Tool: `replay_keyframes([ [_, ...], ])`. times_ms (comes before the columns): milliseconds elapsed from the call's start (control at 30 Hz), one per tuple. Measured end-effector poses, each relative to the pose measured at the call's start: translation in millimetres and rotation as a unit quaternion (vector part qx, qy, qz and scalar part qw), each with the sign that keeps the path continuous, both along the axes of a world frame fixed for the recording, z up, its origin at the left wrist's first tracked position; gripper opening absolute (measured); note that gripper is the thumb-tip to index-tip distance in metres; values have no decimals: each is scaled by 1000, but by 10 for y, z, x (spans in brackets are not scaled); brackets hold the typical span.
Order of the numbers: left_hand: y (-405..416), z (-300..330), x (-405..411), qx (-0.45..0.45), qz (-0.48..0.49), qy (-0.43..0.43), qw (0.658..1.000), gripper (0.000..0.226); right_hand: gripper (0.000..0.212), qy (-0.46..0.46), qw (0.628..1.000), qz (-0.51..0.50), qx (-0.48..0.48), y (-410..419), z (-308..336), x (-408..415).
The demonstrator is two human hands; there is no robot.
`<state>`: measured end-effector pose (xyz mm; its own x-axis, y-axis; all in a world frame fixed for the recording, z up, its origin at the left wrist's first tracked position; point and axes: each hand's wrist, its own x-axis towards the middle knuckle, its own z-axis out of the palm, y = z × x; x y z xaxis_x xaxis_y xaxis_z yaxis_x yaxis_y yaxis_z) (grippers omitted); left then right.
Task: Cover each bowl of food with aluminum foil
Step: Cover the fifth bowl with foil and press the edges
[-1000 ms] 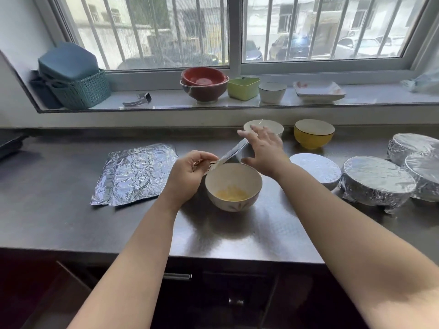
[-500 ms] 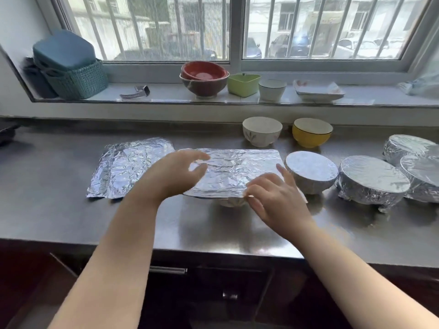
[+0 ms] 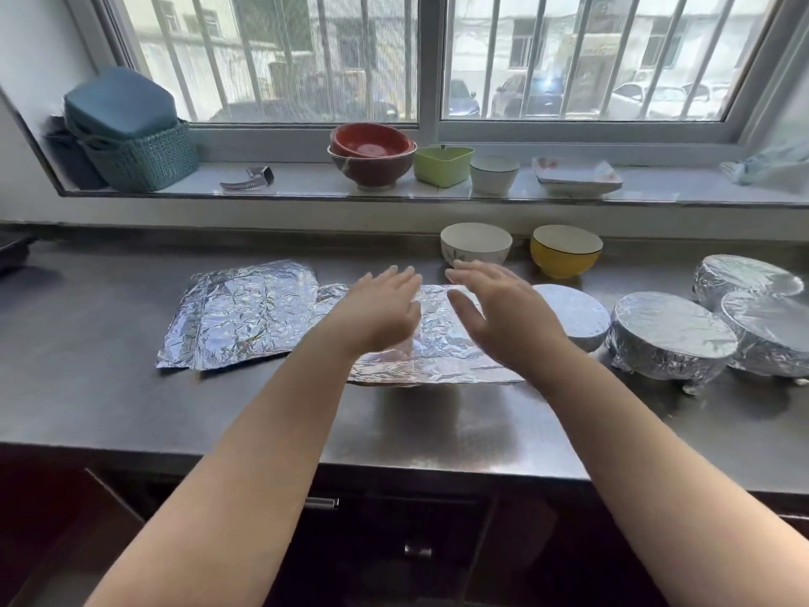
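Observation:
A sheet of aluminum foil (image 3: 437, 361) lies flat over a bowl in the middle of the steel counter (image 3: 87, 387); the bowl under it is hidden. My left hand (image 3: 381, 308) and my right hand (image 3: 499, 313) are over the sheet, side by side, fingers spread and pointing away from me, holding nothing. Whether the palms touch the foil is unclear. To the right stand several foil-covered bowls, the nearest (image 3: 578, 313) just beside the sheet, a wider one (image 3: 670, 339) past it. Two uncovered bowls, one white (image 3: 476, 245) and one yellow (image 3: 565, 249), stand behind.
A stack of spare foil sheets (image 3: 245, 317) lies left of the covered bowl. On the windowsill are red bowls (image 3: 372, 155), a green dish (image 3: 443, 165), a white cup (image 3: 494, 173), a plate (image 3: 578, 177) and a teal basket (image 3: 140, 155). The counter's front edge is near.
A second ago my hands held the foil sheet on edge above the open bowl. The sheet was then laid flat over it, and both hands have moved to its middle, close together.

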<state>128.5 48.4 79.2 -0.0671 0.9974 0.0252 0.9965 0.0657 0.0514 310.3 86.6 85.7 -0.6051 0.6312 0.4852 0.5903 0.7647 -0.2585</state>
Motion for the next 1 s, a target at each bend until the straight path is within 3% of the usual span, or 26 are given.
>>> replay_keyframes([
  [167, 109, -209, -22, -45, 47, 9, 998, 59, 55, -220, 968, -4, -122, 349, -110, -472],
  [233, 103, -315, 1, -43, 56, -1, 998, 59, 57, -261, 954, -15, -147, 398, -305, -522],
  [533, 97, -467, -4, -68, 50, -17, 996, 59, 57, -273, 948, -14, -165, 400, -504, -446],
  [733, 178, -348, -12, -12, 24, 2, 1000, 57, 56, -234, 963, -8, -136, 438, -394, -497],
  [1000, 225, -460, -53, -51, 14, -14, 999, 56, 56, -246, 954, 2, -173, 495, -507, -513],
])
